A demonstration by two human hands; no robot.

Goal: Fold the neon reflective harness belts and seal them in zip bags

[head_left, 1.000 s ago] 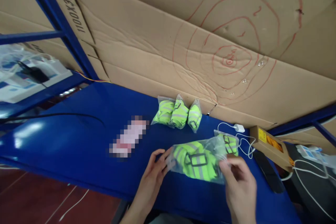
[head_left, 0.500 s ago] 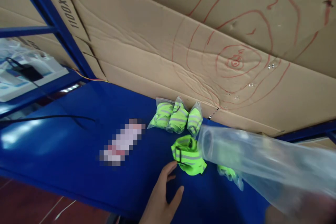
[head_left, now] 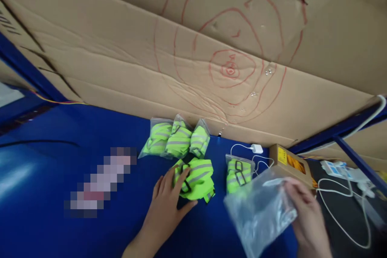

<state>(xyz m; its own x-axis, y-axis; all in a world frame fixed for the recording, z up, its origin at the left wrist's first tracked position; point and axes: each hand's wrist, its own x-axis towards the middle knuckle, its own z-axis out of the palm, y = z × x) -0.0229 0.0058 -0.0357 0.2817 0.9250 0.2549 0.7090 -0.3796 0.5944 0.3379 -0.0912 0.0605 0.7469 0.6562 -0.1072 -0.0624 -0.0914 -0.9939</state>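
Note:
A loose bundle of neon-yellow reflective belt [head_left: 198, 177] with grey stripes and a black buckle lies on the blue table [head_left: 121, 225]. My left hand [head_left: 166, 197] is on its near left side, fingers over the buckle and thumb along the front edge. My right hand [head_left: 306, 209] pinches a clear plastic bag [head_left: 260, 213] at its right side; no belt shows inside it. Behind this bag lies a bagged reflective belt [head_left: 238, 173], partly covered by it. Three more bagged belts [head_left: 178, 139] stand in a row behind the loose one.
A cardboard wall [head_left: 121, 64] with red drawn rings rises at the back. To the right are a small open box [head_left: 292, 165], a white charger [head_left: 256, 148] and white cables [head_left: 341, 229]. A blurred-out item [head_left: 99, 181] lies left, near a black cable [head_left: 39, 142].
The view has turned right. My left hand has moved from beside the loose belt onto it. The clear bag, stretched out and blurred before, now hangs lower in my right hand.

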